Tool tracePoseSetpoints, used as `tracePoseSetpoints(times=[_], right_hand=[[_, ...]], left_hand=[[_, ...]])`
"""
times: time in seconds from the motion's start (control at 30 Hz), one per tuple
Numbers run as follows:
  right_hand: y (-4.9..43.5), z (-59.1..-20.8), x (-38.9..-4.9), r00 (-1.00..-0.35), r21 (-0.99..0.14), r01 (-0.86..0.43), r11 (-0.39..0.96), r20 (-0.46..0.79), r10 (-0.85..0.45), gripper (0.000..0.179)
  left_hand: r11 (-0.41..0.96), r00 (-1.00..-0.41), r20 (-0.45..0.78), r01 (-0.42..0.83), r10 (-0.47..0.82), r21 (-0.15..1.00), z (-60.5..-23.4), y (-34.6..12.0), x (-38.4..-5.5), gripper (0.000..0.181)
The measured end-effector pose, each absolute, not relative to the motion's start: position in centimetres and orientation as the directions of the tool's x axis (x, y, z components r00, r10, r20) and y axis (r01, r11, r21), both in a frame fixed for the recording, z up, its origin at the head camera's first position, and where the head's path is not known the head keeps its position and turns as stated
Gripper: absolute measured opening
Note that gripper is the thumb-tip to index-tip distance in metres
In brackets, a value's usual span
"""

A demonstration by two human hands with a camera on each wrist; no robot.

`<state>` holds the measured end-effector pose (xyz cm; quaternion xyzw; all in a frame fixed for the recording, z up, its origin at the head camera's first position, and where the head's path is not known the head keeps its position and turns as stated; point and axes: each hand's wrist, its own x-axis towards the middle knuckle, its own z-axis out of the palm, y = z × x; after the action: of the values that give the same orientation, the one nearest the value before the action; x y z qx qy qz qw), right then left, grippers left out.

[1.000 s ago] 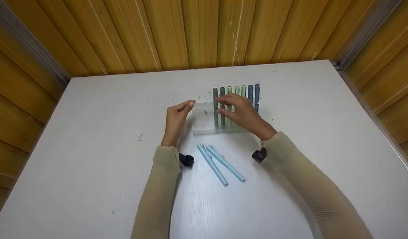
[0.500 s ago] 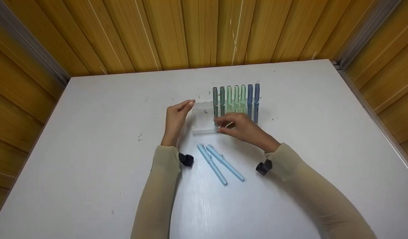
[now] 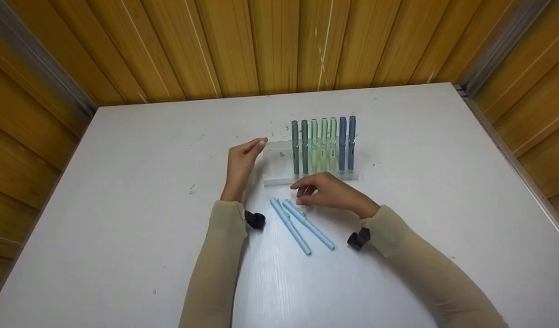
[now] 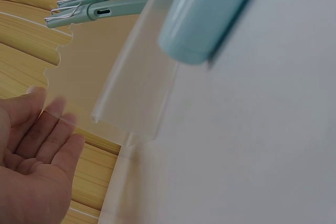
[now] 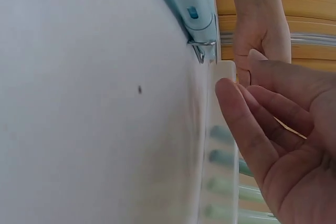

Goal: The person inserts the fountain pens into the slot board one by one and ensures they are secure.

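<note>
A clear acrylic pen stand [image 3: 277, 164] holds several upright pens: dark green ones [image 3: 295, 146], pale green ones [image 3: 324, 136] and blue ones [image 3: 352, 143] at its right. My left hand [image 3: 243, 166] pinches the stand's left edge; the left wrist view shows fingertips behind the clear panel [image 4: 94, 72]. Two light blue pens [image 3: 292, 228] lie slanted on the table before the stand, clips at the far end. Just above those clip ends is my right hand [image 3: 329, 193], thumb and fingers parted with nothing between them. In the right wrist view a light blue pen [image 5: 191, 3] lies beyond its fingertips.
The white table [image 3: 124, 182] carries small dark marks. Wood-patterned panel walls [image 3: 275, 45] stand behind it and at both sides. A black wrist camera [image 3: 256, 220] sits on the left sleeve and another black camera [image 3: 359, 238] on the right.
My right hand has come down from in front of the standing pens, past the stand's base, to the light blue pens. The left hand has stayed at the stand's edge.
</note>
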<state>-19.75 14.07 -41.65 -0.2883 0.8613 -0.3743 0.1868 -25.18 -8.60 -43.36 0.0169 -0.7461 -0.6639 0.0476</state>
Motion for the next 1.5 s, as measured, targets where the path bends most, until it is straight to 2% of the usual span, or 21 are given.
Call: tracePoseSetpoints(times=[0.3, 0.63, 0.97, 1.5], right_hand=[[13.3, -42.0, -19.4, -0.734, -0.766, -0.280, 0.579, -0.218, -0.643, 0.039], [12.5, -41.8, -19.5, -0.723, -0.734, -0.261, 0.627, -0.281, -0.631, 0.038], [12.0, -41.8, -19.4, -0.719, -0.723, -0.270, 0.636, -0.287, -0.633, 0.041], [12.0, -41.6, -19.4, -0.674, -0.737, -0.276, 0.617, -0.309, -0.671, 0.039]], left_hand=[[0.140, -0.995, 0.034, 0.021, -0.091, 0.990, -43.3, -8.5, -25.2, 0.027], [0.137, -0.995, 0.038, 0.026, -0.090, 0.990, -43.3, -8.7, -25.1, 0.028], [0.113, -0.995, 0.055, 0.046, -0.080, 0.993, -43.4, -8.7, -25.2, 0.030], [0.118, -0.994, 0.038, 0.026, -0.098, 0.993, -43.3, -8.6, -25.2, 0.029]])
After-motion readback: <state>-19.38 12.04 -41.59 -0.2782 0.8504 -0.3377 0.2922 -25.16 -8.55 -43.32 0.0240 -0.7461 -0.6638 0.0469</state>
